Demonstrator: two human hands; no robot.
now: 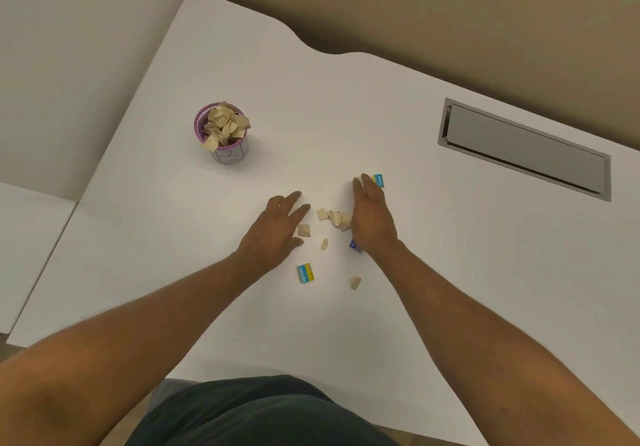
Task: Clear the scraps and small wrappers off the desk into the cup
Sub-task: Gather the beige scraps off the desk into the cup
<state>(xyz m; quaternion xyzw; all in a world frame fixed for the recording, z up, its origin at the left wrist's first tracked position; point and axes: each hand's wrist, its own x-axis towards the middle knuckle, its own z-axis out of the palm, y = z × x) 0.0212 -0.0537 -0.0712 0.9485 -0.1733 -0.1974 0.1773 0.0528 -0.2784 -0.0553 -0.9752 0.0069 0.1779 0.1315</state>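
A purple-rimmed cup [231, 154] stands on the white desk [346, 106] at the back left, heaped with beige paper scraps [225, 123]. Both hands lie flat and spread on either side of a small pile of beige scraps [334, 217]. My left hand [277, 229] touches one scrap [304, 230]; my right hand [372, 217] rests against the pile. A blue and yellow wrapper [305, 272] lies near my left wrist, another [378, 180] peeks out past my right fingertips, and a dark blue wrapper [354, 245] shows under my right palm. Loose scraps lie at the front [354, 283] and centre [324, 244].
A grey cable hatch [523, 149] is set into the desk at the right. A lower white surface [31, 237] adjoins the desk on the left. The desk's far edge curves above a tan floor. My dark shirt fills the bottom of the view.
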